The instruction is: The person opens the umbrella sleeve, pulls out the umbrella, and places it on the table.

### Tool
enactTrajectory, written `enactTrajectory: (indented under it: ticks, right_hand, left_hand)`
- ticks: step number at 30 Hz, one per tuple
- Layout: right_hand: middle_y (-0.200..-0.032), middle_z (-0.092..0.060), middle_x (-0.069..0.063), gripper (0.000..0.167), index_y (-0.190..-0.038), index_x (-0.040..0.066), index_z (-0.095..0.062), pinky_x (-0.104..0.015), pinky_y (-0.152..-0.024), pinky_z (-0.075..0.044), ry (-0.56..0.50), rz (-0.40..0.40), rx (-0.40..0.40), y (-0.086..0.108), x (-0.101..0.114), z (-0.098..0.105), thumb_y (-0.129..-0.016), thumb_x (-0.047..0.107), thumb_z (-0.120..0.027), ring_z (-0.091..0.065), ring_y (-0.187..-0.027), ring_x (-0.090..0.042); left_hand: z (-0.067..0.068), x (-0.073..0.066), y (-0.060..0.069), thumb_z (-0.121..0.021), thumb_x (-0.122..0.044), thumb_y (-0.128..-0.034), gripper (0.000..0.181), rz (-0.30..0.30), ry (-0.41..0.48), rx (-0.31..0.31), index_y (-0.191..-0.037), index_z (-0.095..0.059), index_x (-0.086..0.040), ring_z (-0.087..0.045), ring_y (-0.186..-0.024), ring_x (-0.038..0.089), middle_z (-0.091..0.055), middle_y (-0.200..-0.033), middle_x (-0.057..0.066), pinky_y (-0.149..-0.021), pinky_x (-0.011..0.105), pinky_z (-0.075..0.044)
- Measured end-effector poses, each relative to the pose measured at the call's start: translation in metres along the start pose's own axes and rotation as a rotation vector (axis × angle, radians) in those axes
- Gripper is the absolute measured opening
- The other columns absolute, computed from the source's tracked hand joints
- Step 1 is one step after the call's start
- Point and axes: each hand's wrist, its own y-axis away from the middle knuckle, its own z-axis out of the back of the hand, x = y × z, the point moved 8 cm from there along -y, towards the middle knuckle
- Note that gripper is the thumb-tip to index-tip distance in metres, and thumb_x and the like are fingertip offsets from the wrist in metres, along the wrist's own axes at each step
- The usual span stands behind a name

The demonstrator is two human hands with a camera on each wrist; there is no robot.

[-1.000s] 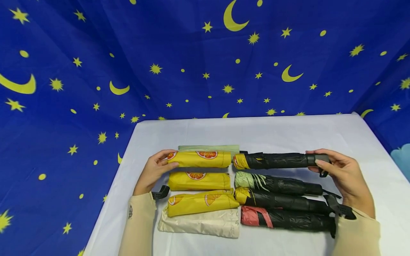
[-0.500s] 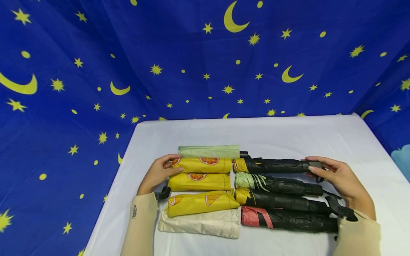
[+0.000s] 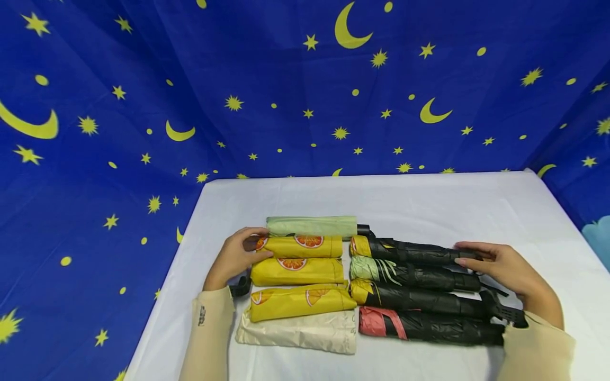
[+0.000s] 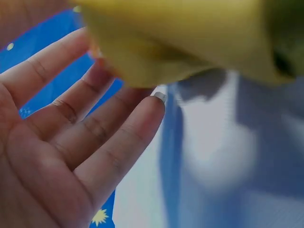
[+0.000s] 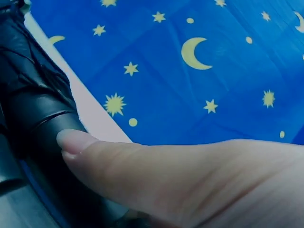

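Observation:
In the head view my left hand [image 3: 235, 256] pinches the left end of a yellow umbrella sleeve [image 3: 326, 247] printed with orange slices. The left wrist view shows fairly straight fingers [image 4: 126, 137] under the blurred yellow fabric [image 4: 190, 28]. My right hand [image 3: 507, 270] holds the handle end of a black folding umbrella [image 3: 410, 251] with a yellow tip, thumb on the near side. Its black fabric [image 5: 35, 85] fills the left of the right wrist view. Sleeve and umbrella lie end to end, a small gap between them.
Nearer me lie two more yellow sleeves [image 3: 297, 271] and a beige sleeve [image 3: 310, 333]. Right of them are black umbrellas with green [image 3: 364, 267], yellow [image 3: 362, 291] and red [image 3: 371, 321] tips. A light green bundle [image 3: 310, 225] with a black end lies behind. Star-patterned cloth [image 3: 286, 79] surrounds the white table [image 3: 381, 196].
Both hands have come nearer me and lower, bringing the yellow sleeve and black umbrella down against the rows. The umbrella's handle end now slants slightly toward me.

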Motion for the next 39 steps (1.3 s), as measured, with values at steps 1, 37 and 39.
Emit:
enactTrajectory:
  ticks: [1, 37, 39]
  right_hand:
    - [-0.141, -0.059, -0.019, 0.067, -0.147, 0.004, -0.055, -0.049, -0.091, -0.056, 0.017, 0.004, 0.001, 0.0, 0.003, 0.0, -0.098, 0.048, -0.067, -0.065, -0.117, -0.026]
    - [-0.15, -0.045, -0.03, 0.056, -0.151, -0.009, -0.041, -0.062, -0.121, -0.013, 0.267, 0.287, -0.137, -0.056, 0.164, -0.133, -0.111, 0.029, -0.046, -0.037, -0.144, -0.045]
    - [-0.138, -0.056, -0.031, 0.053, -0.15, -0.009, -0.042, -0.062, -0.121, -0.012, 0.232, 0.305, -0.169, -0.054, 0.165, -0.131, -0.11, 0.025, -0.049, -0.048, -0.135, -0.044]
  left_hand:
    - [0.003, 0.0, 0.001, -0.086, -0.029, -0.0858, 0.055, 0.006, 0.004, -0.01, -0.135, -0.065, -0.016, -0.066, -0.116, 0.028, -0.061, -0.135, 0.007, -0.093, 0.039, -0.058]
    - [-0.024, 0.004, -0.011, -0.048, -0.043, -0.1088, 0.059, 0.105, -0.06, -0.052, -0.159, -0.038, -0.015, -0.047, -0.139, 0.036, -0.048, -0.154, 0.016, -0.115, 0.055, -0.036]
    - [-0.024, 0.003, -0.011, -0.048, -0.041, -0.1095, 0.057, 0.083, -0.052, -0.066, -0.159, -0.038, -0.014, -0.049, -0.137, 0.037, -0.049, -0.153, 0.017, -0.115, 0.055, -0.037]
